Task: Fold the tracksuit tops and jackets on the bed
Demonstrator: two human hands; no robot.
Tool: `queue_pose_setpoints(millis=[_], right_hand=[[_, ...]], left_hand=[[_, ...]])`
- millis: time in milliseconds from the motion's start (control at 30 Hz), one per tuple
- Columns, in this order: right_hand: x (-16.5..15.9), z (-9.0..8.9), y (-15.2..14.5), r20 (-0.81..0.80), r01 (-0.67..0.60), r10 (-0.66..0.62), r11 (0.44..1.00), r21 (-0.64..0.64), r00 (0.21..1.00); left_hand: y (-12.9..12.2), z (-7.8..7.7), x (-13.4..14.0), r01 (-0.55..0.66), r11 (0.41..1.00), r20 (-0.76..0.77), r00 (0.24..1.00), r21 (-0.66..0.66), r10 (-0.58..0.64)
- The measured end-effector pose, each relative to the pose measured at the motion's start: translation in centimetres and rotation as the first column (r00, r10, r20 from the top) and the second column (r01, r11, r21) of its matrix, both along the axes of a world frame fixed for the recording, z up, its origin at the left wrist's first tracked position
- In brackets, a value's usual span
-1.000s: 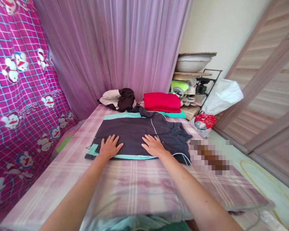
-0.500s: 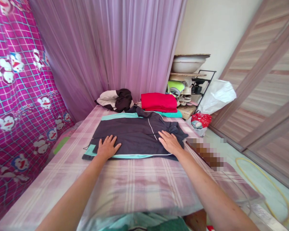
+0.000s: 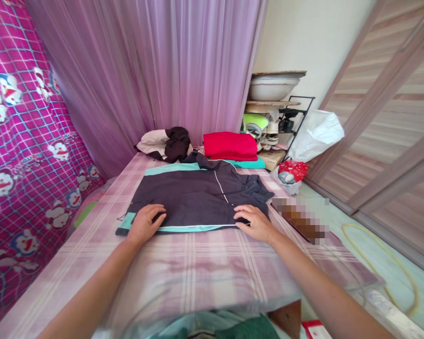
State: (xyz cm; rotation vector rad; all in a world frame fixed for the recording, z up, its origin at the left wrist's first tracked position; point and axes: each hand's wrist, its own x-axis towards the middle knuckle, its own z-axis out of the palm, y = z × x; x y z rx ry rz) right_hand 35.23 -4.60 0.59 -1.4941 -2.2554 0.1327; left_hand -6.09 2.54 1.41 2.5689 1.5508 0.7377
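A dark jacket (image 3: 191, 195) with turquoise panels and thin white piping lies spread flat, its collar and sleeve parts toward the right. Over its near left corner rests my left hand (image 3: 146, 224), open, fingers bent and the thumb apart from them. My right hand (image 3: 256, 223) is at the near right part of the jacket, also open, with a gap between thumb and curved fingers. Neither hand grips the cloth as far as I can see. Under the jacket is a pink and white checked sheet (image 3: 198, 263).
Behind the jacket lie a crumpled grey and black garment (image 3: 167, 143) and a folded red cloth (image 3: 229, 146) on a turquoise one (image 3: 250, 163). A shoe rack (image 3: 289, 125) with basins stands beyond, near plastic bags (image 3: 318, 136). At right lies a blurred-out object (image 3: 300, 221).
Both hands have drawn back toward the jacket's near edge, their fingers going from flat and spread to bent. The jacket stays spread out; the view has shifted slightly.
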Motion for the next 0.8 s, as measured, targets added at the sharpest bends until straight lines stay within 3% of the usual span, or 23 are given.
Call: queue_pose_setpoints(millis=[133,233,400,600,700,800], right_hand=[[2.4,0.5,-2.5,0.100,0.003,0.003,0.998,-0.065,0.995],[3.0,0.3,-2.7,0.174,0.005,0.005,0.998,-0.057,0.985],[3.1,-0.1,-1.7,0.287,-0.001,-0.023,0.996,0.085,0.958],[4.2,-2.3,-2.3,0.330,-0.093,-0.016,0.946,0.312,0.944],[4.1,-2.4,-3.0,0.296,-0.081,-0.019,0.943,0.322,0.955],[3.3,-0.7,-3.0,0.232,-0.058,-0.002,0.966,0.253,0.973]], left_hand=[[-1.5,0.4,-3.7,0.186,0.979,-0.059,0.980,-0.087,-0.191],[-2.1,0.6,-5.5,0.242,0.961,-0.157,0.952,-0.135,-0.262],[-1.7,0.5,-5.6,0.217,0.971,-0.248,0.940,-0.103,-0.236],[-2.4,-1.0,-6.2,0.198,0.980,-0.336,0.925,0.024,-0.179],[-3.3,-1.2,-6.8,0.194,0.980,-0.309,0.935,0.035,-0.173],[-3.3,-0.5,-6.8,0.208,0.977,-0.252,0.949,0.041,-0.191]])
